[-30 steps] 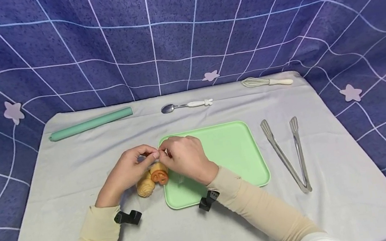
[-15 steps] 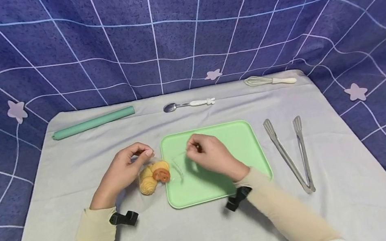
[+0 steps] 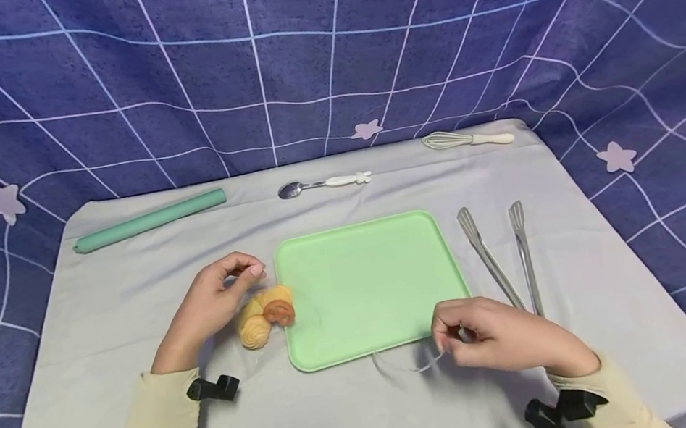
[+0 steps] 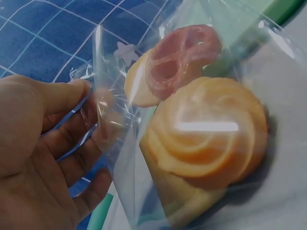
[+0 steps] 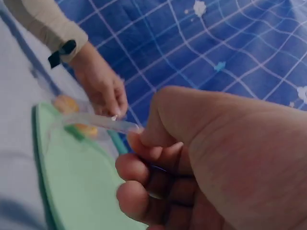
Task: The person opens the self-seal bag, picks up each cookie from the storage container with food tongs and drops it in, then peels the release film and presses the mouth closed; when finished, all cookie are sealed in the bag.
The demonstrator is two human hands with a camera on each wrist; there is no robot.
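Observation:
My left hand (image 3: 213, 298) pinches the top of a clear plastic bag (image 4: 100, 110) between thumb and fingers. Inside it are cookies: a swirled golden one (image 4: 211, 129) and a reddish-brown pretzel-shaped one (image 4: 184, 57), with more pale ones behind. In the head view the bag hangs low at the left edge of the green tray (image 3: 372, 354), its clear side overlapping that edge. My right hand (image 3: 498, 335), over the tray's front right corner, pinches a thin, curved, clear plastic strip (image 5: 103, 121) by one end. The strip's other end trails free toward the left.
Metal tongs (image 3: 491, 266) lie spread to the right of the tray, partly behind the right hand. Along the back of the table are a green rolled cylinder (image 3: 149, 221), a spoon (image 3: 325, 183) with a white handle, and a whisk (image 3: 467, 139).
My right hand has moved away from the left hand, across the tray to the right and toward me, carrying the strip with it. The left hand stays at the bag's top.

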